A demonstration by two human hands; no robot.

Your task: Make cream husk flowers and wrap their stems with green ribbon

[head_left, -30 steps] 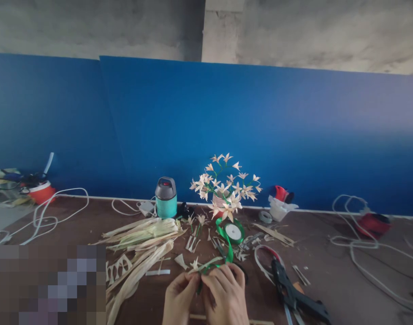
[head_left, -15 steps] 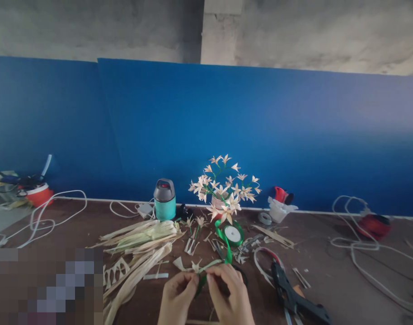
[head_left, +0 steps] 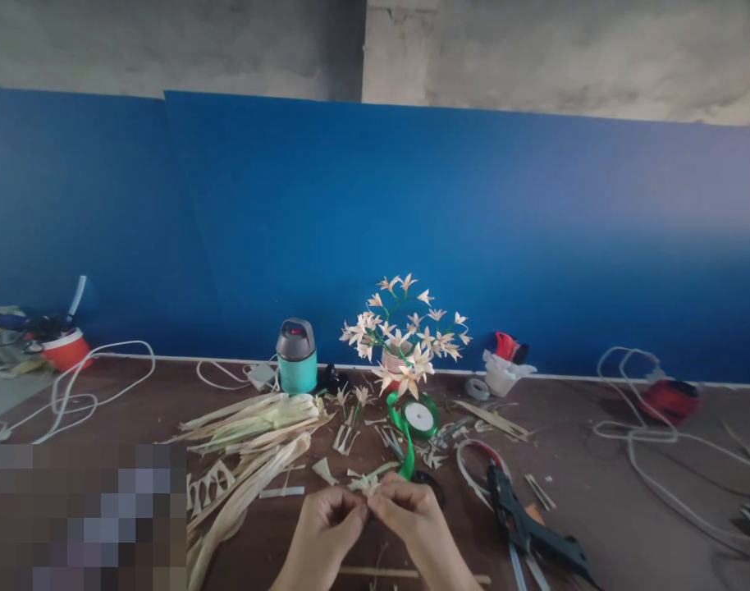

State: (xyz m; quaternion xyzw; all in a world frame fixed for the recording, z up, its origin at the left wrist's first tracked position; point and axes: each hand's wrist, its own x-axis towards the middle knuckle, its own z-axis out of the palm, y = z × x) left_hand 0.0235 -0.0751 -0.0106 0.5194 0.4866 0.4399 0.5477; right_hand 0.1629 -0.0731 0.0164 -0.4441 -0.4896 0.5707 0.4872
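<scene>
My left hand (head_left: 331, 525) and my right hand (head_left: 409, 517) meet at the near middle of the table, thumb and fingers pinched in each. A small pale corn-husk flower (head_left: 363, 483) shows just above their touching fingertips, held between them; its stem is hidden by the fingers. Beyond the right hand, a tail of green ribbon (head_left: 408, 464) runs down from its spool (head_left: 419, 417). Two more husk flowers (head_left: 352, 397) with green stems lie to the left of the spool. Behind it stands a pot (head_left: 395, 359) full of similar flowers (head_left: 423, 361).
Dried corn husks (head_left: 252, 427) are heaped at left, near a turquoise container (head_left: 298, 371) with a grey lid. On the right lie a black glue gun (head_left: 528, 521), white cables (head_left: 637, 443) and a white cup (head_left: 501, 376). A blue panel (head_left: 350, 213) closes off the back.
My fingertips have come closer together and now touch around the flower. The green strip that showed between my hands is out of sight. The whole scene has shifted slightly up and left.
</scene>
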